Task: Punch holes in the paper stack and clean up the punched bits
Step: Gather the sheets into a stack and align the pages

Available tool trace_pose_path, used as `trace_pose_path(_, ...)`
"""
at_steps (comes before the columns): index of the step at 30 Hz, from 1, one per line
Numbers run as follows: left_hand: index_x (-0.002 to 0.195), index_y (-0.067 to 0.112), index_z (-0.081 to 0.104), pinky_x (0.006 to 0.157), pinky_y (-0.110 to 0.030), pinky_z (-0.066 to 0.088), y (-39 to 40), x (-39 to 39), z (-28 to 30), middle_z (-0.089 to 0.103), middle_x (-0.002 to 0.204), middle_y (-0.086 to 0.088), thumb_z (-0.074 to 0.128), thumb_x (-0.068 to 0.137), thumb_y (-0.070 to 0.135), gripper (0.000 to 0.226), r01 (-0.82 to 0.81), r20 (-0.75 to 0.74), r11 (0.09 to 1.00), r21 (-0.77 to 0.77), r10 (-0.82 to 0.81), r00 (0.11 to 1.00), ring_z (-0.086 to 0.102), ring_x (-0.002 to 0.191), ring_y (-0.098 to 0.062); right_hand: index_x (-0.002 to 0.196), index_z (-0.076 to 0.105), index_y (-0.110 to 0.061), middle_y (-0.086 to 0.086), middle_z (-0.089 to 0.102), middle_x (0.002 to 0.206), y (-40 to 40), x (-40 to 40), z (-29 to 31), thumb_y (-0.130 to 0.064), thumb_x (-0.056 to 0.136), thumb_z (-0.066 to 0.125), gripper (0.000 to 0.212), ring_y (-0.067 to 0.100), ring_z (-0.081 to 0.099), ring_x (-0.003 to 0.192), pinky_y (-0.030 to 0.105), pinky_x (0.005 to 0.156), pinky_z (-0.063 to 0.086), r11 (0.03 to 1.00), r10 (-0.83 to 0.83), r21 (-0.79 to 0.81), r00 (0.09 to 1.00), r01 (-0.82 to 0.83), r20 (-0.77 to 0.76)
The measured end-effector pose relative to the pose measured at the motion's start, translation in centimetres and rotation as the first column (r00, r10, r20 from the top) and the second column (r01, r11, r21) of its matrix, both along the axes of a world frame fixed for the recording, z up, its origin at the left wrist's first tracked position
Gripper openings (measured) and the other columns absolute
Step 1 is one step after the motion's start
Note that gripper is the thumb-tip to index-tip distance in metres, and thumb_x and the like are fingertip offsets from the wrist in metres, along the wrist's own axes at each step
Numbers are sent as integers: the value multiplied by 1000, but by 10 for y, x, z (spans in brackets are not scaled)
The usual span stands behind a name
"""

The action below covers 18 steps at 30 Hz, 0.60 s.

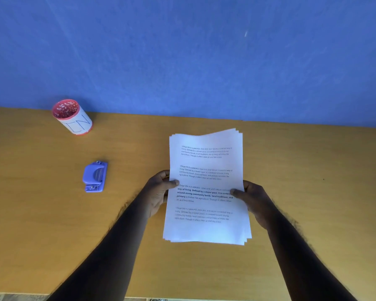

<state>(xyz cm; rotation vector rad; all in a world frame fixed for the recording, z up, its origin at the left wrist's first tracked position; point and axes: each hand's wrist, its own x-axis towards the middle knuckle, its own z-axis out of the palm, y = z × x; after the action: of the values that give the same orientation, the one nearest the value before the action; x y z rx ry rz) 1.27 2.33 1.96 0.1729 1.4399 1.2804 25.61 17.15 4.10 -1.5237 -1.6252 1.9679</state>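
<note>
A stack of white printed sheets, the paper stack (206, 229), is held up over the wooden table, its edges slightly uneven. My left hand (159, 192) grips its left edge with the thumb on top. My right hand (253, 200) grips the right edge the same way. A purple hole punch (95, 176) lies flat on the table well to the left of my left hand, untouched.
A red cup with a white paper label (73, 117) stands at the back left by the blue wall (204, 51). The brown table (41, 213) spreads left and right of the hands; its near edge runs along the bottom.
</note>
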Motion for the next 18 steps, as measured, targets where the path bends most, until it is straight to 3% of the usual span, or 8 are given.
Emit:
trace_pose_path(2, 116, 7, 64, 68, -34, 50, 2, -3, 8, 74, 114, -15, 66, 87, 3, 29, -5, -34, 999, 45, 6, 999, 67, 97, -30, 109, 74, -6, 17, 77, 113, 0, -4, 6, -3, 93, 65, 18, 38, 73, 103, 56, 95, 54, 999, -6, 53, 999, 8, -33)
trace_pose_path(5, 109, 11, 67, 76, -41, 44, 7, -8, 29, 75, 111, -13, 71, 79, 8, 30, 6, -119, 991, 130, 10, 993, 67, 98, -31, 108, 75, -7, 11, 79, 108, 0, -9, 17, -5, 93, 67, 17, 35, 74, 103, 47, 88, 59, 994, -25, 101, 993, 37, -113)
trace_pose_path(8, 104, 20, 71, 83, -41, 53, 13, -13, 55, 77, 109, -7, 71, 75, 10, 31, 16, -223, 971, 240, 39, 974, 72, 99, -26, 105, 77, -10, 5, 81, 103, 3, -13, 30, -4, 92, 68, 17, 26, 76, 96, 32, 77, 61, 986, -21, 158, 976, 57, -215)
trace_pose_path(11, 99, 26, 75, 90, -40, 56, 15, -16, 74, 78, 107, -2, 74, 73, 14, 29, 5, -331, 949, 314, 105, 938, 72, 102, -24, 102, 79, -18, 1, 81, 103, 4, -18, 42, 0, 92, 67, 23, 20, 77, 96, 29, 78, 62, 970, 4, 234, 958, 66, -286)
trace_pose_path(15, 100, 38, 75, 85, -30, 57, 13, -17, 88, 77, 108, 9, 75, 74, 19, 31, 56, -442, 935, 349, 111, 890, 72, 102, -15, 93, 80, -27, -11, 81, 99, 3, -25, 51, 2, 90, 69, 31, 9, 77, 93, 16, 72, 57, 959, 17, 273, 942, 79, -334)
trace_pose_path(18, 101, 41, 74, 84, -25, 56, 10, -16, 88, 76, 110, 11, 74, 77, 16, 35, 110, -477, 934, 340, 70, 876, 71, 105, -12, 95, 78, -27, -12, 80, 101, 3, -26, 48, -1, 87, 74, 28, 10, 76, 97, 19, 76, 58, 960, 3, 266, 944, 90, -329)
